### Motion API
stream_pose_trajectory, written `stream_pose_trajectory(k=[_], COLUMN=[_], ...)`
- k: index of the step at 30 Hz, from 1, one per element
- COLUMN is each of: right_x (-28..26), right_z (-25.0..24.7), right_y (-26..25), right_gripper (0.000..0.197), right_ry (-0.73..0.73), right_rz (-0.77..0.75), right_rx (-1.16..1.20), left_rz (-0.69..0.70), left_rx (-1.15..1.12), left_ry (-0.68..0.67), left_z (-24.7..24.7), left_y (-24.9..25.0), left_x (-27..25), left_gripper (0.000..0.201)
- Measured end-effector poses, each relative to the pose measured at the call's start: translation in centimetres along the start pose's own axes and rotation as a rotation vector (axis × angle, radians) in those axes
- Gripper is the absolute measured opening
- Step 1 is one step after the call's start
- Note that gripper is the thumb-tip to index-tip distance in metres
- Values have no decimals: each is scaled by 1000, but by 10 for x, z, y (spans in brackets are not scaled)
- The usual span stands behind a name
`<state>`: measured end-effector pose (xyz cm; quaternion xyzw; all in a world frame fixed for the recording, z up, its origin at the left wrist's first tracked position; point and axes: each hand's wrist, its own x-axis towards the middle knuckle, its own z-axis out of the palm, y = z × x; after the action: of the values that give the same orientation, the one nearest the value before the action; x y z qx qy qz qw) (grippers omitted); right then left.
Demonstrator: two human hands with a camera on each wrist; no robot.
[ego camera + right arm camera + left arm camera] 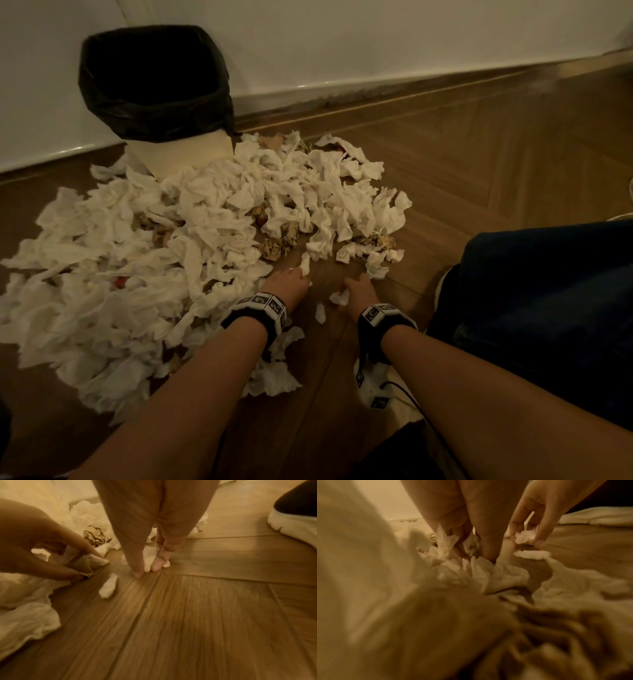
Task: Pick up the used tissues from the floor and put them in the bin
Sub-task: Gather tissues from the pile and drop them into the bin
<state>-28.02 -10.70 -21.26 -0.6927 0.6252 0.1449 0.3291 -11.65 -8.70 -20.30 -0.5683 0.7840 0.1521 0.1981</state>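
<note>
Crumpled white used tissues (191, 246) lie heaped on the wooden herringbone floor (479, 164), spreading from the white bin with a black liner (154, 85) at eleven o'clock. The left hand (284, 284) pinches a tissue at the pile's edge; the right hand (358, 291) is clamped on a small scrap (150, 557). Best to gather fuller handfuls before lifting, I judge, keeping fingers closed so nothing drops.

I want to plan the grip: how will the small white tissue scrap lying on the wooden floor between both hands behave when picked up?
The small white tissue scrap is probably very light and floppy: it is thin and crumpled. It may escape a loose grip, so pinch it as the right hand pinches its own piece.
</note>
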Motion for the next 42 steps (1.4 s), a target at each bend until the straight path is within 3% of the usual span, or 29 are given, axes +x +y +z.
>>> stream_pose_trajectory(k=[9,17,22,25,28,30,32,38,42], right_x=[4,5,10,16,23,27,30,30,21], right_z=[-8,-10,-24,-41,-64,-80,-96,-148,-180], right_y=[-10,-10,-23,-37,-57,-73,-90,-147,-188], right_gripper=[28,30,25,24,27,32,40,35,24], right_ry=[41,126,275,246,229,240,227,136,136], right_rz=[-31,27,62,92,49,2,-38,-161,-259], right_rx=[-36,-28,449,837,1065,1164,1260,1348,1368], left_rz=[13,-83,-120,-183,-226,-219,-218,-319,-383], left_rx=[-30,-139,-404,-565,-714,-791,-850,-1030,-1046], left_ry=[-3,285,288,378,516,614,699,942,975], left_z=[-5,-12,-37,-55,-75,-87,-99,-145,-175], left_y=[-4,-6,-12,-20,-30,-42,-56,-103,-138], left_x=[-1,-4,-11,-14,-17,-21,-29,-45,-54], left_gripper=[35,45,42,35,22,15,21,31,43])
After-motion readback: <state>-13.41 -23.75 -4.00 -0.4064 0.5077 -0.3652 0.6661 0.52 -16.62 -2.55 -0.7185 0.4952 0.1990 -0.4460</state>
